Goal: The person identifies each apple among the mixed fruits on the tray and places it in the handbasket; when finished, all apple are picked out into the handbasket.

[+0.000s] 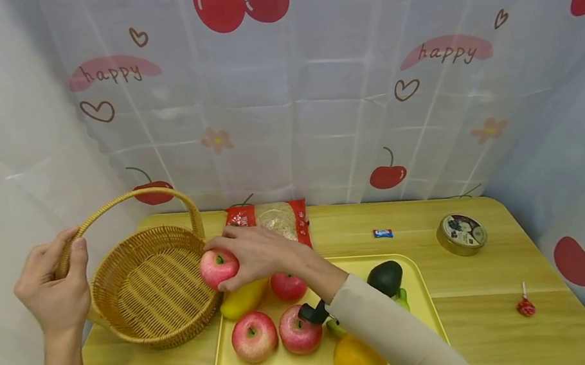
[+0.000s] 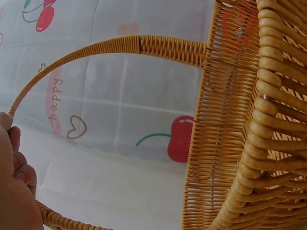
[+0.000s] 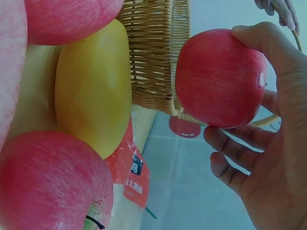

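Red-ended bag [image 1: 275,215] laid at far edge of table [image 1: 482,325], blue packet [image 1: 382,234] placed farther right near that edge, round tin [image 1: 461,234] set near far right corner, red lollipop [image 1: 525,306] laid near right edge, cherry-print curtain [image 1: 314,107] hung behind.

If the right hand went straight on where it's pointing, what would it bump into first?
Probably the wicker basket: the right hand, holding an apple, points toward it. The apple might touch the rim or pass over it; depth is hard to tell.
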{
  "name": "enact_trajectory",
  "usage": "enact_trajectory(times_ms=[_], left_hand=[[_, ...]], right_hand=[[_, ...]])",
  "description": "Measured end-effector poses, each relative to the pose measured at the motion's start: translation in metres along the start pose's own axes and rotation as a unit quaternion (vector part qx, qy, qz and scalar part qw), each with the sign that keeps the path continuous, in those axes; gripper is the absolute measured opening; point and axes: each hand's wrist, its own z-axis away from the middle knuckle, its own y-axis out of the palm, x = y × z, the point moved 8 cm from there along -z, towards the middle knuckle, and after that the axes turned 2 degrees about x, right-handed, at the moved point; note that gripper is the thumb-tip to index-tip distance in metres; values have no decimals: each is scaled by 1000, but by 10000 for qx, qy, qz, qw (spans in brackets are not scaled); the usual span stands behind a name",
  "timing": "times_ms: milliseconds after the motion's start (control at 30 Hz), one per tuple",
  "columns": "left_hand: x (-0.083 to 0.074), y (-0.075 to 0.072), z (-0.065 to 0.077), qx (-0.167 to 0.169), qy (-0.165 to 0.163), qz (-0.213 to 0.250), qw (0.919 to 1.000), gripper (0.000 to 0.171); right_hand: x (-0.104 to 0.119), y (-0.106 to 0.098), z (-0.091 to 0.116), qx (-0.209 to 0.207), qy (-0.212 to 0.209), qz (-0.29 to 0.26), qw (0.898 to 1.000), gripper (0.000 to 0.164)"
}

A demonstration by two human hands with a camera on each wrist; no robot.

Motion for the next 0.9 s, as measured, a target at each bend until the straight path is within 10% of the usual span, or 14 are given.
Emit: enact_trajectory(times_ms=[900], left_hand=[[-1,0,0,-38,-11,38,10000,15]], right_hand=[[4,5,-23,201,97,-252,9994,72]])
